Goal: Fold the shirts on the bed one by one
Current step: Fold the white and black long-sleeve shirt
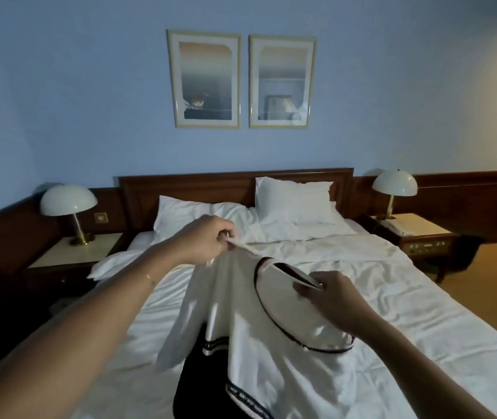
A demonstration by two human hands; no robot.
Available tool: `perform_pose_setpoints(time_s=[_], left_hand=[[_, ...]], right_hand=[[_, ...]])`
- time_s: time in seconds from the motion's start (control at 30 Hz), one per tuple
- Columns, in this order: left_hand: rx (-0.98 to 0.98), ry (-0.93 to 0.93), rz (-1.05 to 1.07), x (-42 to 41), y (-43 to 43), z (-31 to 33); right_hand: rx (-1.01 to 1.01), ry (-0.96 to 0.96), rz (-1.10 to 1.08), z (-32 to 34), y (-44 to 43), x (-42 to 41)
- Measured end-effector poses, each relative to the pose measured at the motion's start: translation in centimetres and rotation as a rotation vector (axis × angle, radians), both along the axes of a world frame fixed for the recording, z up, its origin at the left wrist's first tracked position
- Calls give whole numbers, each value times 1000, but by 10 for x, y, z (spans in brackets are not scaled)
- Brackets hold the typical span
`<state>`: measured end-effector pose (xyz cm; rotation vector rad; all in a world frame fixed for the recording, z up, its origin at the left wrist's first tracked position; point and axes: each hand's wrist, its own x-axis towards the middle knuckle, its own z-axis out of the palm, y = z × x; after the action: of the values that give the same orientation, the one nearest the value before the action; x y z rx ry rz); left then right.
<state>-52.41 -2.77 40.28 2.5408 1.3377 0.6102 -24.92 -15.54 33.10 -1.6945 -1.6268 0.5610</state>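
A white shirt (pixel 241 322) with black trim at the collar and hem hangs lifted over the bed (pixel 407 313). My left hand (pixel 207 237) pinches the shirt's shoulder edge, raised over the middle of the bed. My right hand (pixel 328 293) grips the shirt by its dark-edged collar, lower and to the right. The fabric drapes down between the hands toward me. A dark garment (pixel 194 385) lies under the shirt near the bed's foot, mostly covered.
Two white pillows (pixel 295 201) lean at the wooden headboard (pixel 186 189). Nightstands with dome lamps (pixel 67 204) stand on both sides; the right lamp (pixel 394 184) sits beside a phone. Wooden floor (pixel 489 282) shows at the right.
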Motion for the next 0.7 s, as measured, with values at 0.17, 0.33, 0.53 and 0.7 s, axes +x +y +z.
perform_pose_setpoints(time_s=[0.17,0.33,0.53,0.7], left_hand=[[169,-261,118,14,4,-6],[-313,-553,-187,23,-29,0],[-456,-823,-342,26,-51,0],[-546,-1320,-238,40,-67,-49]], right_hand=[[4,209,463,8,-31,-66],[299,381,78,23,1,-59],[121,166,403,43,34,-44],[337,293,279,62,42,-50]])
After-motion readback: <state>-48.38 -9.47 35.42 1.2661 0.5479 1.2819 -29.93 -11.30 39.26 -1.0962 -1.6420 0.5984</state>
